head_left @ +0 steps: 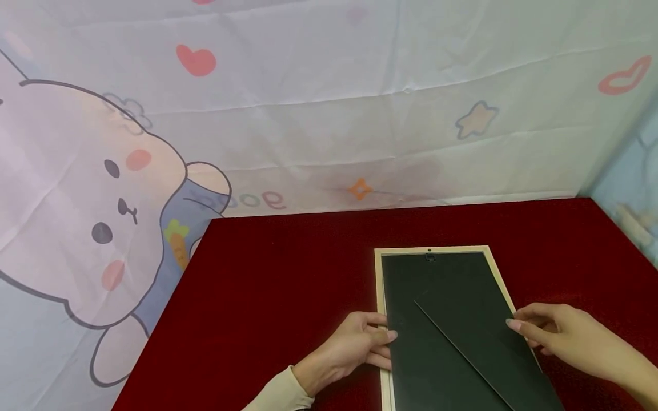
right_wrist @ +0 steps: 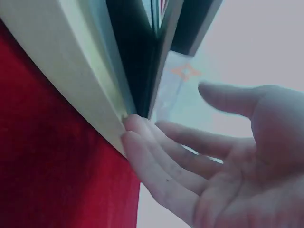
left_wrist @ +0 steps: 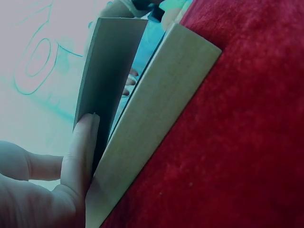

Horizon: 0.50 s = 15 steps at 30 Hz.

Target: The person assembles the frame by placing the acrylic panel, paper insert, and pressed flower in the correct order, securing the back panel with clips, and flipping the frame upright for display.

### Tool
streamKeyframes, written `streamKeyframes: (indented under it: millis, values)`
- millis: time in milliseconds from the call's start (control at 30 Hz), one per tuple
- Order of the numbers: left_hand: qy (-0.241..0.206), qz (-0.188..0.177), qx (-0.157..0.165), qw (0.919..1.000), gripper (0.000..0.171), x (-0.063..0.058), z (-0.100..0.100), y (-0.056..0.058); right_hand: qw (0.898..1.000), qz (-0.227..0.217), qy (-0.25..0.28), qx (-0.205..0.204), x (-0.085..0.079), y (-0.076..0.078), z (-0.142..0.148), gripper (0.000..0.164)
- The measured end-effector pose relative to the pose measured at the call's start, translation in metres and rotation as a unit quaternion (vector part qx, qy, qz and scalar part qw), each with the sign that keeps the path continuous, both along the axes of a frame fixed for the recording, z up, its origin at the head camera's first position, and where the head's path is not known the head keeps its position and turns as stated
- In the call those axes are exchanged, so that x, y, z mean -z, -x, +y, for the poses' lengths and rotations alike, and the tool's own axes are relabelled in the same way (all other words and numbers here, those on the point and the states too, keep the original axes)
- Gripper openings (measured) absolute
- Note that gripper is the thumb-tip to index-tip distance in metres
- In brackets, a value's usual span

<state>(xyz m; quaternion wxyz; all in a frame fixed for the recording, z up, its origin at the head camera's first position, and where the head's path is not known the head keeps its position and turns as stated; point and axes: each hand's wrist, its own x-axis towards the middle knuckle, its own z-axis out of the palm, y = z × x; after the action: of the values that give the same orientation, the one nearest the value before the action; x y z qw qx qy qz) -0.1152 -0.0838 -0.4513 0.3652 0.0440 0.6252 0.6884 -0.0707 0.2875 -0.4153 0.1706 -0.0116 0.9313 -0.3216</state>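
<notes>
A picture frame with a pale wooden border (head_left: 379,279) lies back side up on the red cloth. Its black backing board (head_left: 437,354) is tilted up out of the border, leaving a wedge-shaped gap that the left wrist view shows. My left hand (head_left: 360,342) pinches the left edge of the board, thumb on top and fingers at the side. At the right side of the frame, my right hand (head_left: 570,337) touches the edge with extended fingertips. In the right wrist view its thumb (right_wrist: 232,97) stands apart from the frame. A thin slanting line (head_left: 462,354) crosses the board.
Red cloth (head_left: 277,291) covers the table around the frame. Behind it hangs a pale printed curtain (head_left: 319,125) with a cartoon animal, hearts and a star. A small dark metal piece (head_left: 430,258) sits at the frame's far edge.
</notes>
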Motion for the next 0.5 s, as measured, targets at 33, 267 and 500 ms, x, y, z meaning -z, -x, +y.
streamKeyframes:
  millis: [33,267,500]
  values:
    - [0.0,0.0,-0.001,1.0,0.062,0.0,0.0,0.0,1.0,-0.002,-0.005,-0.006,0.001,-0.005,-0.001,0.059]
    - [0.0,0.0,-0.007,1.0,0.062,0.002,0.0,-0.001,0.995,0.023,0.009,-0.095,0.037,-0.041,0.009,0.085]
    - [0.001,0.003,-0.007,1.0,0.061,0.001,0.0,-0.001,0.966,0.177,-0.023,-0.188,0.105,-0.055,0.035,0.106]
